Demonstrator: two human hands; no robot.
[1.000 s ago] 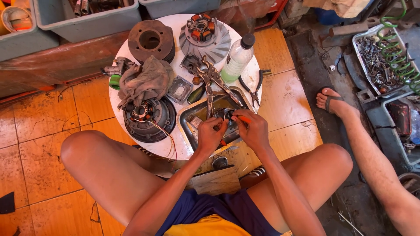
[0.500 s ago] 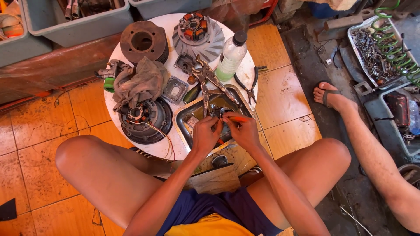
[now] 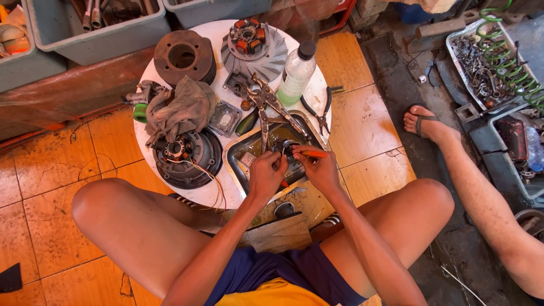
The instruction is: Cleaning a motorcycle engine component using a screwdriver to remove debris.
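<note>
Metal tray (image 3: 238, 164) sits at centre frame on the white round counter (image 3: 317, 90). Over it, the left hand (image 3: 266, 174) grasps a small dark part (image 3: 285, 148); the right hand (image 3: 318, 167) grasps an orange-handled tool (image 3: 311, 153) touching that part. Pliers (image 3: 264, 113) lie just above.

Dull metal tray (image 3: 238, 170), greasy cloth rag (image 3: 178, 110), perhaps plastic bottle (image 3: 296, 76).

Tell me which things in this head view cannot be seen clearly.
- Small dark part over the metal tray: covered by left hand and right hand.
- Orange-handled tool: tip hidden, grip unclear.
- Grey plastic bin: cut by the top edge.
- Other person's leg: cut by the right edge.
</note>
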